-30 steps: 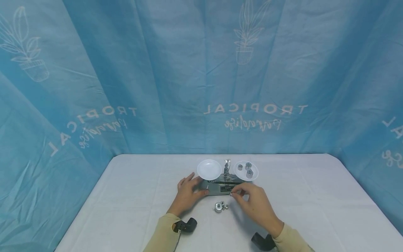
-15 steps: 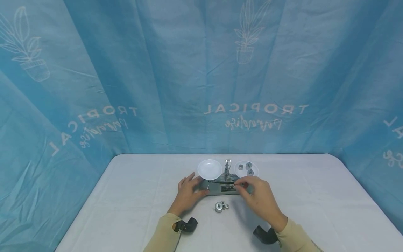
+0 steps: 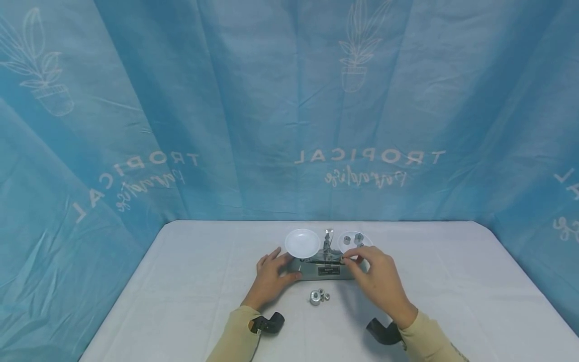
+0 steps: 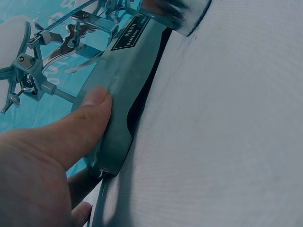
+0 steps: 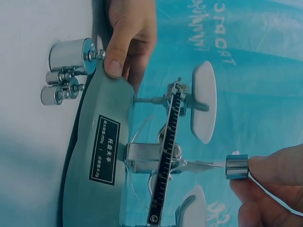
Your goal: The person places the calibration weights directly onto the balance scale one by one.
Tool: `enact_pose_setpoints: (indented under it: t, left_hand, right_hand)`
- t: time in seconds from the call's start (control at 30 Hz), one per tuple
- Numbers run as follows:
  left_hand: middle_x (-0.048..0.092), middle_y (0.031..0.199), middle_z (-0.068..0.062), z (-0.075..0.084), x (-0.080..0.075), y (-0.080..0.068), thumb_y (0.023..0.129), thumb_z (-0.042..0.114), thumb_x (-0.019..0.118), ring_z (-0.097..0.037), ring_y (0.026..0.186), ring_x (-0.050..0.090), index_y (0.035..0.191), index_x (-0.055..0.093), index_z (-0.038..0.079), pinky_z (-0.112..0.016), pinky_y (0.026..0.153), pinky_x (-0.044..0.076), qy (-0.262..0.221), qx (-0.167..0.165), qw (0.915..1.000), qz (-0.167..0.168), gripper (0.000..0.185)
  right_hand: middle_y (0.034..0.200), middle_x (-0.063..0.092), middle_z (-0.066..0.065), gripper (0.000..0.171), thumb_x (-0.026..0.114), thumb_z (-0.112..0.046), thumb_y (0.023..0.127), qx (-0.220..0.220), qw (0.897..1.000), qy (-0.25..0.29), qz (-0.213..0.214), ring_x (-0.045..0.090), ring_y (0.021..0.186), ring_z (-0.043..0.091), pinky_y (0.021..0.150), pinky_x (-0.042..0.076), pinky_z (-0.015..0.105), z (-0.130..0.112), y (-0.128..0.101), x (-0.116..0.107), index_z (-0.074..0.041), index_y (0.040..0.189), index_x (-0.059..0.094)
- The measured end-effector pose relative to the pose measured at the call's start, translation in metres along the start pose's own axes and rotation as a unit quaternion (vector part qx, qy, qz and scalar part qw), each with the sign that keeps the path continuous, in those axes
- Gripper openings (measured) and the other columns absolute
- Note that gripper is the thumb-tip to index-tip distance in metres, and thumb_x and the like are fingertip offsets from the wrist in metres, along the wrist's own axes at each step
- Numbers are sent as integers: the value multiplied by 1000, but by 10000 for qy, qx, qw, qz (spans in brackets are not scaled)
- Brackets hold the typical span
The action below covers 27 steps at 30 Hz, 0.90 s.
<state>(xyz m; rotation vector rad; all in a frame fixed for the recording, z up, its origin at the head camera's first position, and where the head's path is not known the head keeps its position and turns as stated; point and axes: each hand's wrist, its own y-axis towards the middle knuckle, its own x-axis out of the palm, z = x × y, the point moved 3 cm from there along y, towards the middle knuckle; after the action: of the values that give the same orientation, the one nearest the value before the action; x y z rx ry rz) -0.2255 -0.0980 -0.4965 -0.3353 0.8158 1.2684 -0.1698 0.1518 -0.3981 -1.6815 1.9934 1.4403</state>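
Observation:
A grey-green balance scale (image 3: pixel 312 271) stands on the white table with two white pans. My left hand (image 3: pixel 270 276) grips the left end of its base, thumb (image 4: pixel 97 99) on the front face and fingers partly hidden behind. With thumb and fingertips my right hand (image 3: pixel 380 276) pinches a small silver cylindrical weight (image 5: pixel 236 167), held in the air in front of the right pan (image 3: pixel 342 247). Metal weights (image 3: pixel 359 238) stand on that pan, one partly covered by my right hand. Nothing lies on the left pan (image 3: pixel 302 244).
Several metal weights, one large (image 3: pixel 315 298) and the others small, stand close together on the table (image 3: pixel 203 301) in front of the scale. Behind the table hangs a blue printed curtain (image 3: pixel 253 125). A black wrist camera (image 3: pixel 384 332) sits under each forearm.
My right hand has moved up and right with the weight, from the front of the scale's base to near the right pan. My left hand keeps its hold.

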Motion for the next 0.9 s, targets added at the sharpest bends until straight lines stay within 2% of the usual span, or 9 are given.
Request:
enact_pose_setpoints:
  t: [0.1,0.4,0.9]
  left_hand:
    - [59,143,-5,0,0,0,88,39,75,-39,146,33,138,62,13,-64,118,13,-13,-1,10000,2,57]
    - [59,143,-5,0,0,0,88,39,76,-39,145,33,137,62,13,-64,118,13,-39,-21,10000,-11,58]
    - [59,143,-5,1,0,1,88,38,76,-39,146,33,137,62,13,-64,118,12,-99,-65,9999,8,57]
  right_hand:
    - [82,70,-6,14,82,-4,82,-69,9999,-53,111,59,73,14,61,44,30,0,2,-1,-14,91,76]
    - [83,71,0,8,80,-8,85,153,9992,-310,179,61,78,19,63,45,33,9,4,0,-11,93,77]
    - [82,72,2,9,80,-5,84,-330,9970,-513,472,60,78,19,62,49,37,18,12,5,-8,92,77]
